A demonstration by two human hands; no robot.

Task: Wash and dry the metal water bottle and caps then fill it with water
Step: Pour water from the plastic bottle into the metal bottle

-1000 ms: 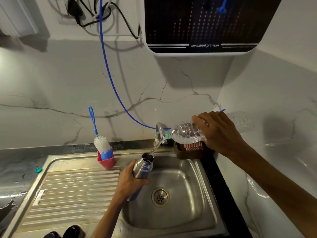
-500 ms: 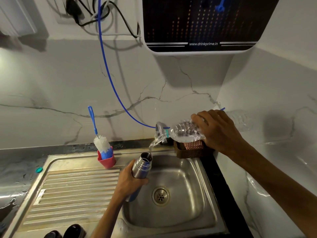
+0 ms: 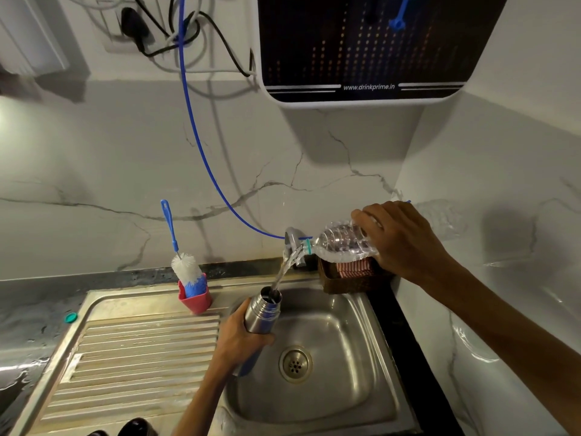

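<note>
We see the left hand [image 3: 240,336] wrapped around the metal water bottle [image 3: 262,313], cap off, mouth tilted up toward the right hand [image 3: 399,239], held over the sink basin [image 3: 330,382]. The right hand grips a clear plastic bottle [image 3: 344,240] tipped nearly flat, neck pointing at the left hand; a stream of water [image 3: 284,272] runs from it into the metal bottle's mouth. We can't read the fill level in either. Under the right hand sits a brown basket [image 3: 349,281] holding something red-striped, mostly covered. Left of the left hand, a red cup [image 3: 196,300] holds a bottle brush [image 3: 185,267]; farther left, a small teal cap [image 3: 71,317] lies on the counter. The tap [image 3: 292,240] is partly hidden behind the plastic bottle. Dark objects [image 3: 135,427] near the left forearm are cut off by the frame; we can't identify them.
</note>
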